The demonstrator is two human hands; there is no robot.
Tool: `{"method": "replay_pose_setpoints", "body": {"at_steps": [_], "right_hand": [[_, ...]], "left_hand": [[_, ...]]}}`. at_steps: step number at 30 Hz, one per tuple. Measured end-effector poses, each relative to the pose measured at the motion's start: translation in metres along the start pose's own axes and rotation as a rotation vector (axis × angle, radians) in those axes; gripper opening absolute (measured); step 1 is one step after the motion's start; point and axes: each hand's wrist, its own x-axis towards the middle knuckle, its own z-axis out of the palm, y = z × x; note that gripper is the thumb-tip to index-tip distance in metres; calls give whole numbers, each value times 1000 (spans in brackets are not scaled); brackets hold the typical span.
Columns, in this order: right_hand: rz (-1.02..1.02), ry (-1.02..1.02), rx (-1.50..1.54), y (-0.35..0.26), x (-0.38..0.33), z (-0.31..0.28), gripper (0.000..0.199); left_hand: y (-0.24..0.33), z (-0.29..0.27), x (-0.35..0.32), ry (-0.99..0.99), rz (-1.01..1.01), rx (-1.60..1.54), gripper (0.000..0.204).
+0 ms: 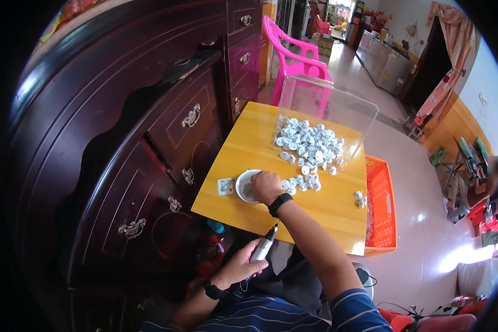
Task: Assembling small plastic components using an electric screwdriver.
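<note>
Left hand: closed around a slim silver pen-shaped power tool, fingers wrapped round its barrel; it sits below the near edge of the yellow table, over the lap.
Tool: smooth metallic body, dark tapered tip pointing up toward the table's near edge, a thin cord hanging from its rear.
Right hand: resting fingers-down on the rim of the small white bowl on the table; whether the fingers pinch anything I cannot tell.
Bowl: round, glossy, shallow, holding small dark bits; it stands near the table's left corner.
Wrists: a black band on each.
Small plate: a flat pale square piece, just left of the bowl on the table.
White parts: small round plastic pieces, clustered on the table just right of the right hand.
Clear bin: transparent plastic box tipped on its side at the far part of the table, a heap of the same white parts spilling from its mouth.
Stray pieces: a couple at the table's right edge.
Table: square, varnished yellow wood with visible grain.
Orange crate: latticed plastic, touching the table's right side.
Dark cabinet: polished wood with brass handles, left of the table.
Pink chair: moulded plastic, beyond the table.
</note>
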Motion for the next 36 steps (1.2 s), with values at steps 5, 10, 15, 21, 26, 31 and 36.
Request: {"method": "replay_pose_setpoints", "body": {"at_steps": [5, 10, 15, 21, 26, 31, 36], "right_hand": [[16, 201, 343, 14, -10, 3, 15], [177, 193, 1313, 39, -45, -3, 6], [337, 211, 1862, 69, -93, 19, 7], [385, 251, 1967, 83, -132, 48, 3], [353, 286, 1966, 87, -148, 63, 8], [252, 203, 2117, 85, -155, 70, 7], [199, 135, 2216, 94, -163, 69, 8]], "left_hand": [[3, 1, 2, 12, -8, 2, 62], [8, 3, 2, 13, -21, -10, 63], [12, 10, 7, 4, -3, 20, 65], [8, 20, 11, -29, 15, 37, 68], [16, 26, 12, -65, -2, 80, 67], [24, 32, 16, -61, 10, 72, 68], [27, 38, 18, -82, 8, 83, 69]]}}
